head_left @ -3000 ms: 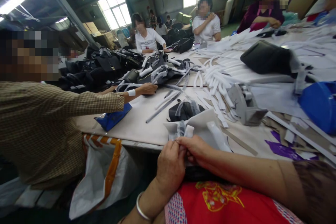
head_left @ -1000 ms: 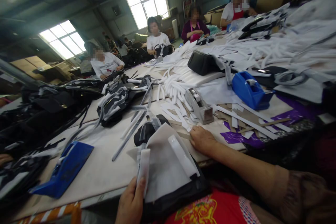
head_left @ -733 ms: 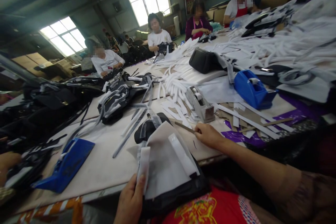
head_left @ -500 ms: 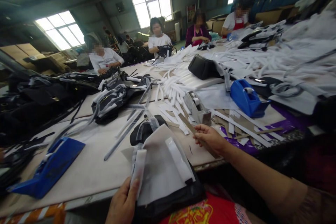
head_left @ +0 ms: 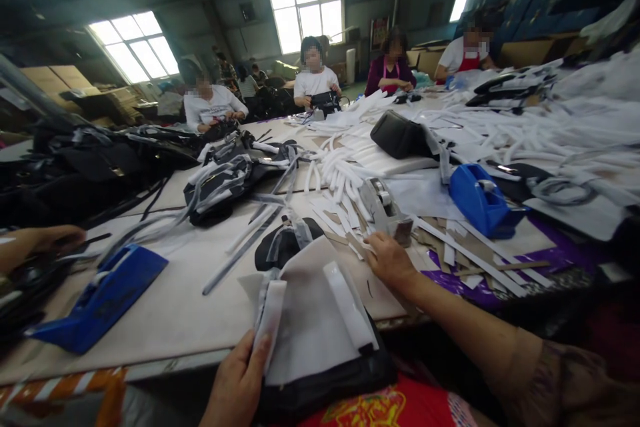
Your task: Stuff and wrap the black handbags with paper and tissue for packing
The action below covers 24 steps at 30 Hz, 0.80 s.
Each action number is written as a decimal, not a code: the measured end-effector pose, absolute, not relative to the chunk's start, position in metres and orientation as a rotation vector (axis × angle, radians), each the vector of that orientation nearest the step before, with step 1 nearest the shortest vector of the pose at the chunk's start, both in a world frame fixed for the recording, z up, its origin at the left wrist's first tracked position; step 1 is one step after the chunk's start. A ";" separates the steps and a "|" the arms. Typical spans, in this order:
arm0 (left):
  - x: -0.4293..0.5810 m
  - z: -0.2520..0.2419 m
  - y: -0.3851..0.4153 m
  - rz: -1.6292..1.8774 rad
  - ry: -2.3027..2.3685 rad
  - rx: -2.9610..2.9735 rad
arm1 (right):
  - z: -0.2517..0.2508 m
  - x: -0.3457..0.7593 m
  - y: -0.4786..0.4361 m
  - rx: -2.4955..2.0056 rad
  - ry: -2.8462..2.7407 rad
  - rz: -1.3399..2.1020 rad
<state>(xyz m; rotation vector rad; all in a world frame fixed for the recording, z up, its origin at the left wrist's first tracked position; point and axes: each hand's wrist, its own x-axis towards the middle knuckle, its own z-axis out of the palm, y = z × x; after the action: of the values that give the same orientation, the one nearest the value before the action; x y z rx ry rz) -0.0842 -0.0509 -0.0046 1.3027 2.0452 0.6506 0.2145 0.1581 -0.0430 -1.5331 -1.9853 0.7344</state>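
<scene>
My left hand (head_left: 237, 373) grips the left side of a black bag (head_left: 333, 383) at the table's front edge, its thumb on a white padding strip (head_left: 275, 310). A white sheet (head_left: 305, 320) covers the bag's face, and a second white strip (head_left: 347, 303) lies along its right side. The bag's wrapped strap end (head_left: 287, 243) rests on the table. My right hand (head_left: 393, 263) is closed around a brown cardboard strip (head_left: 354, 243), mostly hidden by the fingers. That hand is just in front of a grey tape dispenser (head_left: 377, 203).
Blue tape dispensers stand left (head_left: 107, 293) and right (head_left: 483, 203). Cut strips (head_left: 470, 247) lie on the right, with white padding tubes (head_left: 345, 170) behind. Black bags (head_left: 220, 187) occupy the middle left. A co-worker's hand (head_left: 63, 238) reaches in at left; several people sit across the table.
My right hand has turned and tilted the cardboard strip, bringing its far end lower beside the grey dispenser. My left hand keeps its grip. A co-worker's hand has come in at left; the view has shifted slightly.
</scene>
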 end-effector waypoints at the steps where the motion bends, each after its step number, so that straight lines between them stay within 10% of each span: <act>1: -0.084 -0.005 -0.051 0.654 2.042 1.300 | -0.040 0.211 0.162 -1.541 -2.119 0.630; 24: -0.080 0.004 -0.051 0.780 1.952 1.248 | -0.051 0.185 0.218 -1.564 -2.655 0.568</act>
<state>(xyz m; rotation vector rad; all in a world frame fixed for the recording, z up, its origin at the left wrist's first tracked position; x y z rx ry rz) -0.0795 -0.0514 0.0036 1.2478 1.9520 0.7800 0.1850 0.2182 -0.0514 -1.5644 -2.6553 0.5677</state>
